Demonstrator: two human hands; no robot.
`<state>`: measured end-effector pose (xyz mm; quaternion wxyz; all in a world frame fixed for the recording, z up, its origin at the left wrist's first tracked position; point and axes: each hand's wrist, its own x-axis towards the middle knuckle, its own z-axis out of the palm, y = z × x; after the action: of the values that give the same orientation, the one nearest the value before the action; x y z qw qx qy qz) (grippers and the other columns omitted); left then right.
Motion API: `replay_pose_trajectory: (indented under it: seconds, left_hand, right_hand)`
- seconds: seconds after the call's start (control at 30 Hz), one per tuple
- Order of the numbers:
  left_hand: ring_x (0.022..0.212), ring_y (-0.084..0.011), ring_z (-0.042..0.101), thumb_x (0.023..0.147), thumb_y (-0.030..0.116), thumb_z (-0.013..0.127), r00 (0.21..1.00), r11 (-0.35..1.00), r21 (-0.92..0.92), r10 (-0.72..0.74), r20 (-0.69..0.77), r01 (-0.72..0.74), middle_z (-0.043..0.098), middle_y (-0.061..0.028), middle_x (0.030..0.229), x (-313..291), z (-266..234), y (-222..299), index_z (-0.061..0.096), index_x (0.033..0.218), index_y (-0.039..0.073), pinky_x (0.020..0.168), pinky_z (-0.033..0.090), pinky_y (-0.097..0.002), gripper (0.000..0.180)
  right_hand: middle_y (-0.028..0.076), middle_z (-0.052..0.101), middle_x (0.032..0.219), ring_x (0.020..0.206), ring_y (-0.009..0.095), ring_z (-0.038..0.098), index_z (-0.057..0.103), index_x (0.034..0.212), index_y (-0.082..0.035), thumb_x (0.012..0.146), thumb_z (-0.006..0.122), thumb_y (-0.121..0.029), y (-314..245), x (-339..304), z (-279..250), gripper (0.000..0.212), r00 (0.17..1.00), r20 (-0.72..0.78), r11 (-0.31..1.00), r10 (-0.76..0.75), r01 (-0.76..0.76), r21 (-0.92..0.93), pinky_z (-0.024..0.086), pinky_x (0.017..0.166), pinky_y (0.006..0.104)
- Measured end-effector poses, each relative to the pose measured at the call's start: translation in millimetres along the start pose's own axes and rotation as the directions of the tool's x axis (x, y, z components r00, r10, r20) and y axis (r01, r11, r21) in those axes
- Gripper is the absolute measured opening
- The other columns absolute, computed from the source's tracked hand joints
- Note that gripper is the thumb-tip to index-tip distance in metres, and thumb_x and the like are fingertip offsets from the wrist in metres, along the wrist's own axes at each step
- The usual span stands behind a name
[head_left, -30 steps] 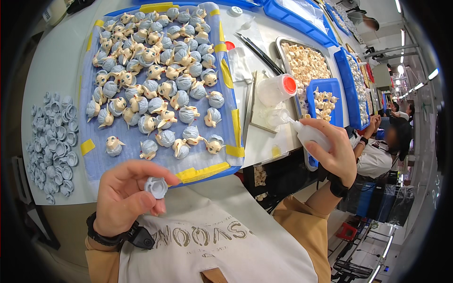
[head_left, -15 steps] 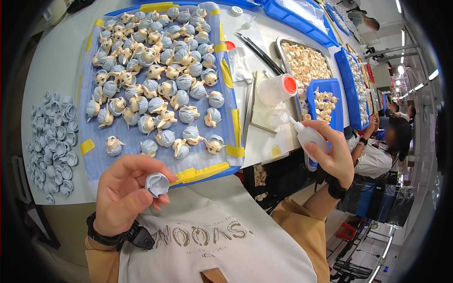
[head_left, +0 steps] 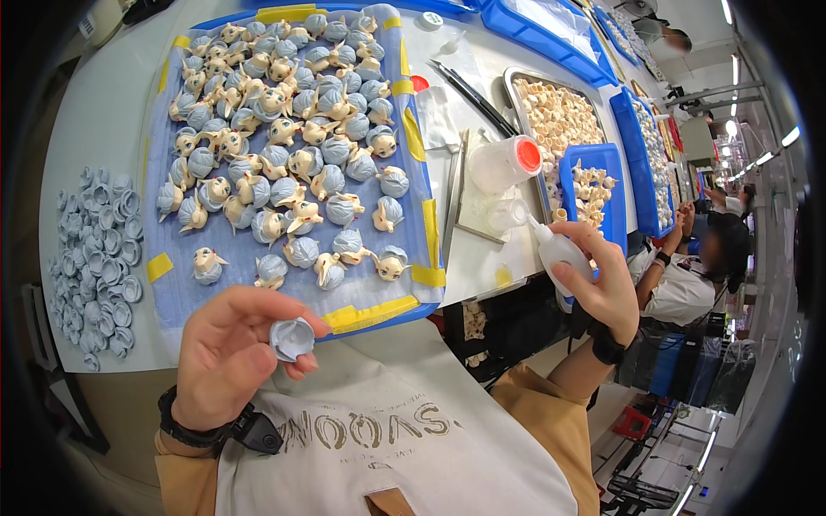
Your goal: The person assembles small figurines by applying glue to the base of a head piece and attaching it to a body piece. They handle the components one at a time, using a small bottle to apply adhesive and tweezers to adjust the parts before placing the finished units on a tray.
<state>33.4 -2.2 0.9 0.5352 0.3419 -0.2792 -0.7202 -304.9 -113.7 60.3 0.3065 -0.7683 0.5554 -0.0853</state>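
Between the fingertips of my left hand (head_left: 225,357) is a pale blue hollow doll hair piece (head_left: 292,340), its cupped inside facing up. My right hand (head_left: 609,292) grips a white squeeze bottle (head_left: 564,253), its thin nozzle pointing up and to the left. The bottle and the hair piece are well apart. Ahead of my left hand lies a cloth-lined blue tray (head_left: 344,316) with many small doll heads (head_left: 206,265), pale-faced with blue hair and pointed ears. A heap of loose blue hair pieces (head_left: 107,271) lies on the table to the left.
A metal tray (head_left: 509,86) of beige parts stands at the right, beside a small blue bin (head_left: 616,176) with more pieces. Nearer are a clear jar with a red top (head_left: 503,163), a small clear cup (head_left: 506,213) and black pen-like tools (head_left: 482,103). A co-worker (head_left: 688,288) sits at far right.
The hair piece in my left hand has shifted slightly right and turned, showing more of its inside. My right hand has moved a little left and down with the bottle.
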Motion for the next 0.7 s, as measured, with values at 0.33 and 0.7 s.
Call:
replay_pose_trajectory:
  seconds: [0.33, 0.7]
  left_hand:
    - [0.072, -0.0159, 0.059, 0.075, 0.021, 0.063, 0.998, 0.999, 0.045, 0.003, -0.069, 0.000, 0.058, -0.0173, 0.095, -4, 4, 4, 0.049, 0.109, -0.005, 0.059, 0.050, -0.0238, 0.046]
    - [0.063, -0.0146, 0.058, 0.073, 0.025, 0.067, 0.984, 0.991, 0.073, 0.118, -0.137, -0.109, 0.056, -0.0168, 0.091, -12, -3, 3, 0.050, 0.101, -0.005, 0.052, 0.047, -0.0215, 0.044]
  right_hand:
    - [0.008, 0.060, 0.078, 0.070, 0.015, 0.060, 0.051, 0.101, -0.001, 0.068, 0.064, -0.003, -28, 3, 34, 0.036, 0.924, -0.352, 0.970, -0.148, 0.206, 0.132, 0.043, 0.060, 0.0247]
    - [0.014, 0.060, 0.078, 0.056, 0.026, 0.059, 0.046, 0.096, -0.002, 0.070, 0.066, -0.009, -63, 48, 102, 0.033, 0.794, -0.605, 0.992, -0.048, 0.110, 0.065, 0.045, 0.050, 0.0355]
